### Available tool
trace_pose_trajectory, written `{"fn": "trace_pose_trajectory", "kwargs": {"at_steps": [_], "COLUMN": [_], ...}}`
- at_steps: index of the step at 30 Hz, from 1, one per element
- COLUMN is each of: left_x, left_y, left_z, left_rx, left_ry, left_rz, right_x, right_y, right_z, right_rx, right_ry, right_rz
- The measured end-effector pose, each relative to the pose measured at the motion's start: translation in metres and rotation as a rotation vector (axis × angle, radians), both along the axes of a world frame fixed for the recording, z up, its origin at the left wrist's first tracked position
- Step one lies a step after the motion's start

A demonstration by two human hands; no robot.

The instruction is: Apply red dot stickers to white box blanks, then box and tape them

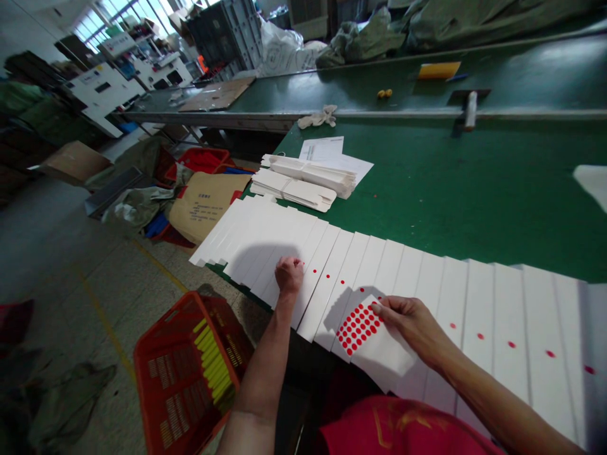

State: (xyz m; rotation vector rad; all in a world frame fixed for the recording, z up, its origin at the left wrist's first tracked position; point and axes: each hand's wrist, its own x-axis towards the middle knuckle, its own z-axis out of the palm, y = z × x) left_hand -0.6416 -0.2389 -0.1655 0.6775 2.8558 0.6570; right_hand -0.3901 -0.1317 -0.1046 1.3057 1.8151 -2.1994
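1. The left hand (289,275) rests on the row of white cards (474,297), near the row's left end; its fingers are curled together and pressed down onto one card, and nothing can be seen held in them
2. The right hand (412,322) holds a sticker sheet (379,351) by its upper edge, thumb and fingertips pinched on it; the sheet lies tilted over the near edge of the cards, between the two hands
3. The left part of the sticker sheet carries a block of round red stickers (358,327) in tight rows, while the rest of it is bare white
4. The white cards lie flat and overlapping, edge over edge, in one long band along the near side of the green table (474,189)
5. Many of the cards bear a single red dot (511,344), and the dots form a line running from beside the left hand to the right end of the row
6. Behind the row, two stacks of folded white cards (303,180) sit on the table, touching some loose paper sheets (327,148)
7. Farther back a crumpled white rag (317,118) lies at the table edge, and a yellow pad (439,69) lies well apart on the dark belt beyond
8. On the floor below the left arm stands a red basket (156,360) holding yellow strips (213,360)
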Motion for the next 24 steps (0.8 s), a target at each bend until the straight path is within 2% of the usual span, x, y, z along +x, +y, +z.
{"fn": "trace_pose_trajectory", "kwargs": {"at_steps": [3,5,10,12,16,24], "left_x": [0.012,0.024,0.063,0.076,0.090,0.103], "left_y": [-0.001,-0.001,0.001,0.001,0.003,0.009], "left_z": [0.013,0.024,0.048,0.055,0.062,0.062], "left_rx": [-0.045,-0.036,0.243,0.300,0.329,0.356], "left_ry": [0.130,0.109,-0.425,-0.542,-0.633,-0.576], "left_rz": [0.028,-0.034,-0.434,-0.513,-0.523,-0.535], "right_x": [-0.001,-0.001,-0.004,-0.004,-0.004,-0.004], "right_y": [0.001,0.001,0.001,0.001,0.002,0.003], "right_z": [0.001,0.002,0.005,0.005,0.000,-0.008], "right_rx": [0.008,0.003,0.007,0.026,0.063,0.075], "right_ry": [0.009,0.019,0.011,0.006,0.026,0.029], "right_rz": [0.014,0.014,-0.009,-0.006,0.008,0.013]}}
